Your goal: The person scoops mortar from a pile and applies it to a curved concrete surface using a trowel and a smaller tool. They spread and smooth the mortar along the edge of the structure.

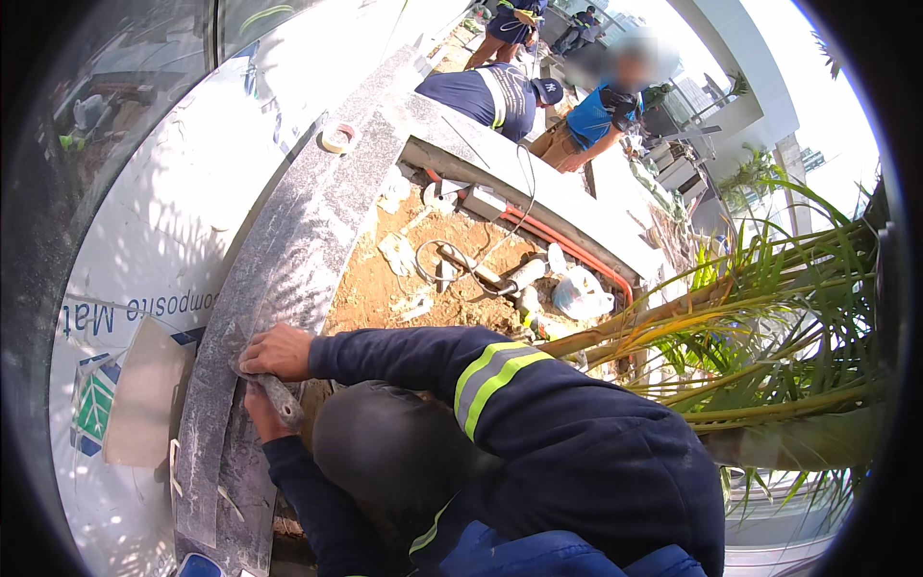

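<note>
My right hand is closed, its fingers curled down at the front end of a grey, dust-covered hand tool. Just below it, my left hand is wrapped about the thick handle, which has a round hole in its butt. The tool's working end is hidden by my fingers, so its exact kind is unclear. Both hands rest at the inner edge of a long speckled grey stone kerb, beside a lower strip of the same stone. A dark, blurred round shape lies between my forearms.
A tape roll lies farther up the kerb. Left are white printed sheeting and a beige board. The soil bed holds orange conduit, cables and a plastic bag. Palm fronds crowd the right; co-workers are beyond.
</note>
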